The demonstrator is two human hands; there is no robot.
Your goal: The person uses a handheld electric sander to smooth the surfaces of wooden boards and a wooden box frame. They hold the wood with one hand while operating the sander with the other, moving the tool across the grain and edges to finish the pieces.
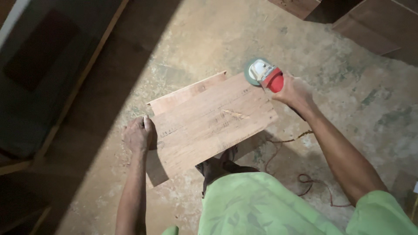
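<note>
The right hand (292, 90) is wrapped tight around the red body of a small angle grinder (263, 74), fingers closed on it, with the grey-green disc end of the tool sitting at the far right corner of a wooden board (213, 122). The left hand (138, 133) is closed over the near left edge of the same board, fingers curled around the rim and the knuckles up, pressing it in place. The board is a reddish-brown rectangle lying flat and turned at a slant, with a pale scratch or chip near its middle. A second, similar board (185, 93) lies under it and sticks out along the far left side. A bare foot (220, 165) rests at the near edge of the top board, partly under it, just above the green patterned cloth (257, 204) over the person's legs. A thin reddish cord (305, 178) loops on the dusty concrete floor (348, 109) to the right of the foot, beneath the right forearm. More brown wooden panels (374, 26) lie at the far right, well apart from the hands, and a dark framed piece (43, 78) sits in shadow on the left
</note>
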